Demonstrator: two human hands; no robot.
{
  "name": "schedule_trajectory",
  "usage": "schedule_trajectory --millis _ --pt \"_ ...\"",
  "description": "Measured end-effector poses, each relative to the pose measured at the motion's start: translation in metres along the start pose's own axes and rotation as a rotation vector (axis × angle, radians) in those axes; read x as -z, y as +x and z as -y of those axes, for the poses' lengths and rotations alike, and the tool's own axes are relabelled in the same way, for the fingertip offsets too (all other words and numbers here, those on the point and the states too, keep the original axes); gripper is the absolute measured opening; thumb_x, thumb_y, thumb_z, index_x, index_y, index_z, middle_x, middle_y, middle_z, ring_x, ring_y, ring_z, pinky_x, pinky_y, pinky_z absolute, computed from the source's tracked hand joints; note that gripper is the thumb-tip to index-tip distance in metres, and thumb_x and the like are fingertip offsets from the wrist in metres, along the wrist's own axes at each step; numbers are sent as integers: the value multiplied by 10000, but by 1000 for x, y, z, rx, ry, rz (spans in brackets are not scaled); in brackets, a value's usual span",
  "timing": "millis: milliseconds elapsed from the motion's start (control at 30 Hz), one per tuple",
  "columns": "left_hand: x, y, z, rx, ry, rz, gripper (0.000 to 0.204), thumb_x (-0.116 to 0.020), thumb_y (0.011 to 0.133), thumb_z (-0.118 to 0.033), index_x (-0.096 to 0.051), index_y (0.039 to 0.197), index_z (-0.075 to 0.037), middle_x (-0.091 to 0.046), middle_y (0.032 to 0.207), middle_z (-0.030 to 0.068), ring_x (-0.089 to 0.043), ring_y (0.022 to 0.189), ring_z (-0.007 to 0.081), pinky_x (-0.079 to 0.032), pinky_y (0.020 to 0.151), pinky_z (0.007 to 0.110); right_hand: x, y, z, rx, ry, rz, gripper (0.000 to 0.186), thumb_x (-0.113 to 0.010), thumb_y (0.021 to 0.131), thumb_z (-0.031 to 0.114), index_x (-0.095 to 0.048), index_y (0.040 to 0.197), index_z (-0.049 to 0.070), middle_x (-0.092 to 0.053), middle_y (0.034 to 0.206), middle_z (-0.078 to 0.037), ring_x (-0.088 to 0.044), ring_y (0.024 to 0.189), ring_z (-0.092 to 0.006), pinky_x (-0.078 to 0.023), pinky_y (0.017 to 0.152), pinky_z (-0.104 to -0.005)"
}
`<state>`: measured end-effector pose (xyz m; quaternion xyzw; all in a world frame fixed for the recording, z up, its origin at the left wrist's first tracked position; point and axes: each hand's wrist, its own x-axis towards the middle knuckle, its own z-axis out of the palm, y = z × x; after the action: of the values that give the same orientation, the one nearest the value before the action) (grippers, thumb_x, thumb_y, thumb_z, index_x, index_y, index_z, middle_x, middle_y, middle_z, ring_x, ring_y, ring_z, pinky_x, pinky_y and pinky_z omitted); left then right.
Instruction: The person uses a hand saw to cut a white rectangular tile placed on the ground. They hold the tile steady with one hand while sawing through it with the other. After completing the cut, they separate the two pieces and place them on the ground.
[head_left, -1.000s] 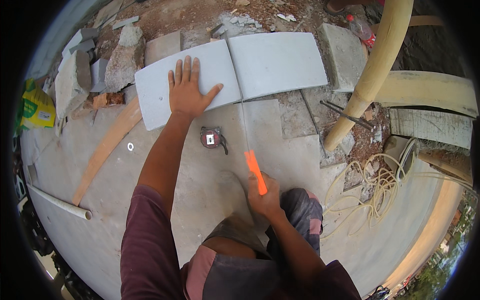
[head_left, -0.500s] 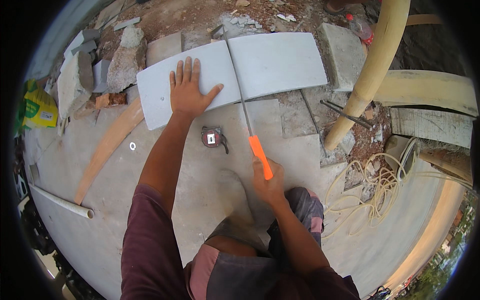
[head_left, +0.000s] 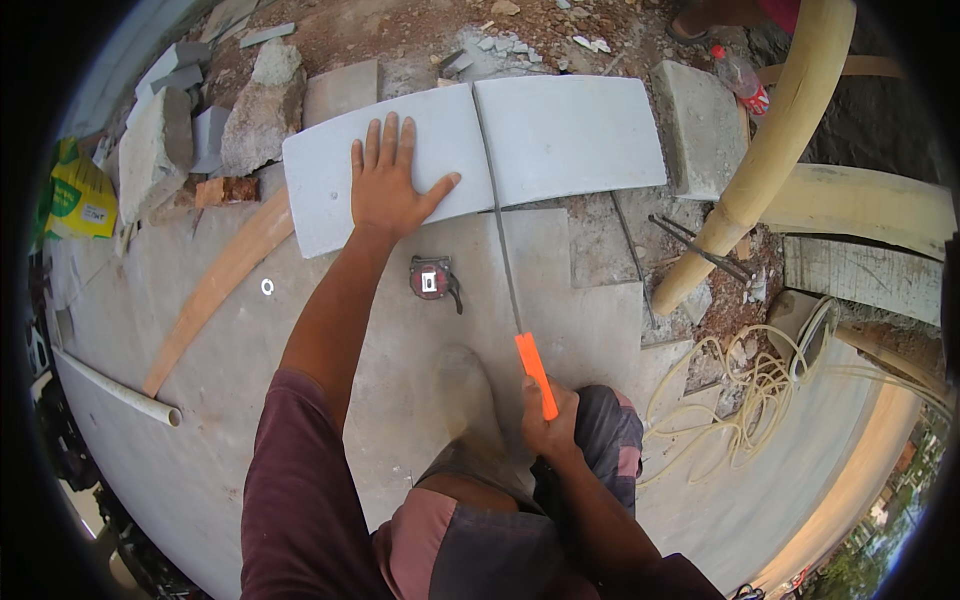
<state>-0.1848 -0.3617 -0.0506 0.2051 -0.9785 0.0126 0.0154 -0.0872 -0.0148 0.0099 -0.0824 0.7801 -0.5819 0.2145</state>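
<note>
1. Left hand [head_left: 390, 185] presses flat, fingers spread, on the grey panel [head_left: 470, 150].
2. Right hand [head_left: 548, 420] clamps the orange-handled saw [head_left: 505, 260], blade across the panel beyond it.
3. Panel looks not yet parted; cutting remains.

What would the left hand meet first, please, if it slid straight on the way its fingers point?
The left hand lies flat on the grey board; straight ahead it would probably cross the far edge and meet the concrete slab.
</note>
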Motion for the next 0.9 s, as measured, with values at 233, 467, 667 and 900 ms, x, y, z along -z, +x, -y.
schedule_trajectory --millis 233,467,667,900 --pt "0 0 6 9 -2 3 1048 -531 910 -779 -294 1651 -75 -238 1725 167 -133 1615 343 -68 1307 526 -16 6 -14 -47 42 -15 313 -579 1029 170 -552 777 -13 -412 619 -52 -410 583 -115 -388 535 -339" --pt "-1 4 3 4 15 -35 1040 -556 911 -765 -299 1647 -78 -259 1715 176 -163 1607 360 -105 1304 536 -24 61 -20 -199 31 45 333 -595 1031 209 -561 793 -22 -441 636 -66 -427 585 -120 -398 539 -345" --pt "2 1 2 12 34 -2 1051 -561 904 -769 -298 1647 -74 -256 1715 177 -161 1607 363 -98 1305 538 -9 6 -44 -38 2 2 299 -603 1023 196 -590 821 -24 -478 626 -85 -484 561 -141 -421 537 -348" --pt "-3 0 3 -2 -19 -17 1053 -574 900 -757 -302 1645 -64 -243 1720 179 -155 1608 370 -95 1299 547 -15 23 -43 -92 20 48 239 -594 1010 137 -617 837 -26 -505 619 -97 -487 538 -157 -425 529 -349"
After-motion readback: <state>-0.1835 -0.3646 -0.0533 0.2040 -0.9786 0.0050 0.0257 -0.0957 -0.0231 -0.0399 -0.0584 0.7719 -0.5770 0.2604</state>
